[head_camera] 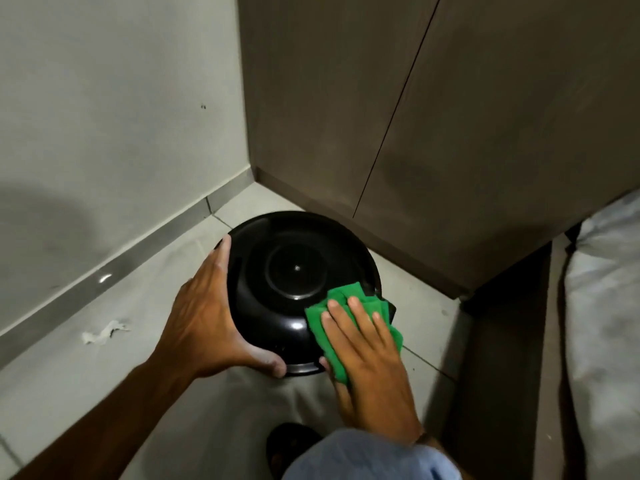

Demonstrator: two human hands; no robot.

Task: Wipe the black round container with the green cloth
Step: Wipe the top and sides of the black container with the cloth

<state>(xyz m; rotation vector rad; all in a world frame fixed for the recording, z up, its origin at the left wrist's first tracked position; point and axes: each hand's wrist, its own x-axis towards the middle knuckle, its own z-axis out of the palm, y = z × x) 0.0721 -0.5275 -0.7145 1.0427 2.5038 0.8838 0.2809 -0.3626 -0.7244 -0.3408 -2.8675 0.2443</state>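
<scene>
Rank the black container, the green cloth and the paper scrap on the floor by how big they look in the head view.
1. black container
2. green cloth, partly covered
3. paper scrap

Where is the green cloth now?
In the head view, the green cloth lies on the near-right edge of the black round container, pressed under the right hand, opposite the left hand.

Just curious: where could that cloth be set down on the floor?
Bare tiles: left of the black round container, between skirting and left hand, bar a white scrap; narrower strip by the cabinet. Crowded at the right hand.
</scene>
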